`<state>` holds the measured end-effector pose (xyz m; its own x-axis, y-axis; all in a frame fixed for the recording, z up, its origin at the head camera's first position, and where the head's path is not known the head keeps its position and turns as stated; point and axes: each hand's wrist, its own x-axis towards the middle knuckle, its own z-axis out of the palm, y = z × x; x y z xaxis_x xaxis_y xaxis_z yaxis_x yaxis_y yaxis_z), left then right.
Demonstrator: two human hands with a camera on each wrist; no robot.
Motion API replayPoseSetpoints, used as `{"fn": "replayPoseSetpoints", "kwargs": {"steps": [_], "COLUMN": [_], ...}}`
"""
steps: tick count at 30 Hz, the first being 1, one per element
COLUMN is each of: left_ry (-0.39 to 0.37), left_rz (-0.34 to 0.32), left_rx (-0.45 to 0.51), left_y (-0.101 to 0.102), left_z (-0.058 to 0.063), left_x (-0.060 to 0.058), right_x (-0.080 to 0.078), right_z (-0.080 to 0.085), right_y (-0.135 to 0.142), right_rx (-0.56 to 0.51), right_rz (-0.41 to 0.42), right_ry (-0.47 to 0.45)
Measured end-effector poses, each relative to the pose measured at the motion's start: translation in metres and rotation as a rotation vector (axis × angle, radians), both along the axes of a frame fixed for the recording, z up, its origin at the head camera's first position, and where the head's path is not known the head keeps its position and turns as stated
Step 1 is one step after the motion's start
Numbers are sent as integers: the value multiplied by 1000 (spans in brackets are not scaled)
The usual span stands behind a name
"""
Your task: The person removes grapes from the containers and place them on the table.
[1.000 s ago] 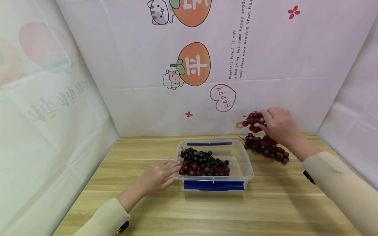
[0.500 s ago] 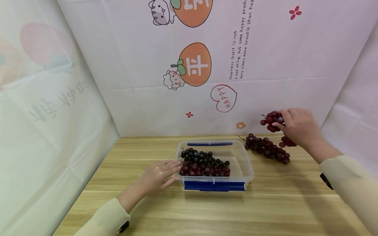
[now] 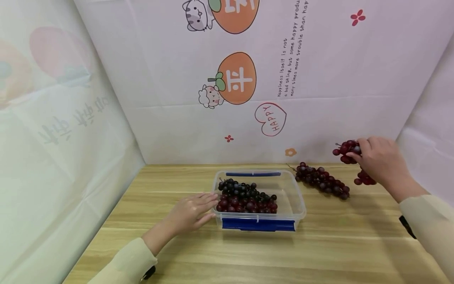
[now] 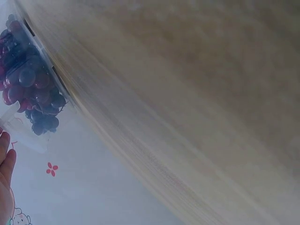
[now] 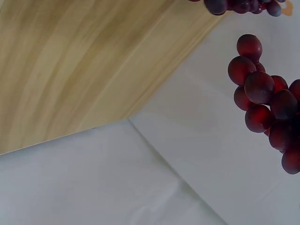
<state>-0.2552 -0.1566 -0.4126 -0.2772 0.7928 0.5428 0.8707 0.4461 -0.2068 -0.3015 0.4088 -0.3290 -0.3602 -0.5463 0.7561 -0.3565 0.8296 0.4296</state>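
My right hand (image 3: 381, 161) grips a bunch of red grapes (image 3: 345, 150) by its upper end, raised over the back right of the table. The bunch's lower grapes hang below the hand, and in the right wrist view the red grapes (image 5: 269, 101) fill the right side. With straight fingers, my left hand (image 3: 193, 213) touches the left wall of a clear plastic container (image 3: 301, 211) with blue clips. Inside lie a bunch of black grapes (image 3: 244, 190) and a bunch of red grapes in front of it. The left wrist view shows grapes (image 4: 28, 77) through the container's wall.
Another bunch of dark red grapes (image 3: 322, 180) lies on the wooden table (image 3: 248, 256), right of the container. A white printed cloth (image 3: 170, 130) stands as a wall behind the table, with more cloth on the left and right sides.
My right hand has carried its bunch of red grapes to the right, away from above the bunch on the table. The left hand has stayed at the container.
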Motion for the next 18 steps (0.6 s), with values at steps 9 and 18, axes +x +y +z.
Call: {"fn": "replayPoseSetpoints", "kwargs": {"steps": [9, 18], "left_ry": [2, -25], "left_rz": [1, 2], "left_rx": [-9, -13], "left_y": [0, 0], "left_z": [3, 4], "left_x": [1, 2], "right_x": [5, 13], "right_z": [-5, -16], "right_y": [22, 43], "right_rx": [-6, -18], "right_rz": [-116, -336], "right_ry": [-65, -245]}}
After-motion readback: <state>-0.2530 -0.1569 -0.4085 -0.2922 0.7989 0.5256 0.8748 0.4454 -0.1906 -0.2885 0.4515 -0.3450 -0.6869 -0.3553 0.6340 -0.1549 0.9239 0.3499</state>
